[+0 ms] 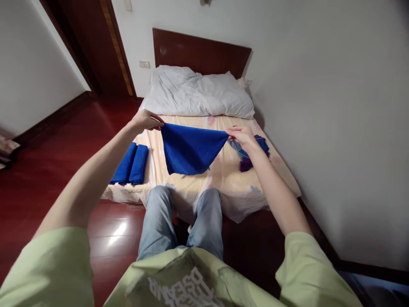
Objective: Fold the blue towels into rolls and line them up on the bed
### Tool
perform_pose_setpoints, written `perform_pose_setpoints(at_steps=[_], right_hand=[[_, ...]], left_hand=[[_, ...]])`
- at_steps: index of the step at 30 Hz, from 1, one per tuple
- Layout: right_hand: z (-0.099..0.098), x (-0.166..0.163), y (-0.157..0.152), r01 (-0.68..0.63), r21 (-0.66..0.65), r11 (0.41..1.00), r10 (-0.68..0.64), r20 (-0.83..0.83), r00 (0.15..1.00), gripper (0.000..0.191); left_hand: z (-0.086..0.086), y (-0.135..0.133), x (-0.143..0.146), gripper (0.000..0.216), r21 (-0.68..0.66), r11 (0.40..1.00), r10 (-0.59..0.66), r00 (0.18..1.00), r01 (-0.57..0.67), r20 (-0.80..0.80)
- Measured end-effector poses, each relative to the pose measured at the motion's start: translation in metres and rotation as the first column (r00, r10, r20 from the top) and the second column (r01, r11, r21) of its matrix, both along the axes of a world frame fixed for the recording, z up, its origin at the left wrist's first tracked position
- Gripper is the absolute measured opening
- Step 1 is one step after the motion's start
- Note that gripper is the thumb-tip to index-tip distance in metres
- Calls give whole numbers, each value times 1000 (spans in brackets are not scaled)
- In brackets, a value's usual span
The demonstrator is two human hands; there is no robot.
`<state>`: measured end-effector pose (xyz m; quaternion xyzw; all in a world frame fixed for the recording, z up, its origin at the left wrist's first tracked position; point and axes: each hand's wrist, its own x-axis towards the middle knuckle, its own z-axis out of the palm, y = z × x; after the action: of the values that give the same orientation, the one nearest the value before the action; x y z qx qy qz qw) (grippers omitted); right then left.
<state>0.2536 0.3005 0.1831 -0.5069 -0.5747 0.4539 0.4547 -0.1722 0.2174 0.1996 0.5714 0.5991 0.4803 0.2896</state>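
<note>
A blue cloth (193, 149) is stretched between my two hands above the bed. My left hand (147, 120) pinches its upper left corner, and my right hand (242, 135) pinches the upper right one. The lower edge hangs loose and narrows toward the bottom. Beyond my left forearm, folded blue cloths (138, 164) lie side by side at the bed's front left. Partly behind my right hand and wrist is a crumpled pile of blue and purple cloth (246, 164).
The bed (223, 181) has a peach patterned sheet, with a white quilt or pillows (201, 94) heaped against the dark headboard (198, 53). A wall (335, 128) runs close along the right side. Dark red floor (64, 170) lies to the left, near a door (92, 47).
</note>
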Motion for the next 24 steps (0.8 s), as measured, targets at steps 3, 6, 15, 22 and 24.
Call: perform_pose_setpoints(at_steps=[3, 6, 15, 22, 24], right_hand=[[-13, -14, 22, 36, -70, 997, -37, -2, 999, 25], [-22, -30, 51, 80, -10, 997, -80, -23, 997, 26], [7, -31, 103, 41, 533, 845, 22, -112, 993, 39], [-122, -12, 39, 117, 257, 959, -107, -55, 993, 42], [-180, -13, 7, 122, 11, 992, -122, 33, 992, 34]], left_hand=[[-12, 23, 7, 31, -57, 996, 67, 992, -62, 102], [-13, 50, 14, 27, -77, 989, 140, 976, -129, 168], [28, 93, 16, 27, 310, 920, 174, 958, -242, 230], [-107, 18, 22, 29, 104, 967, 230, 973, -233, 37], [-163, -12, 29, 24, -109, 971, 195, 970, -212, -144]])
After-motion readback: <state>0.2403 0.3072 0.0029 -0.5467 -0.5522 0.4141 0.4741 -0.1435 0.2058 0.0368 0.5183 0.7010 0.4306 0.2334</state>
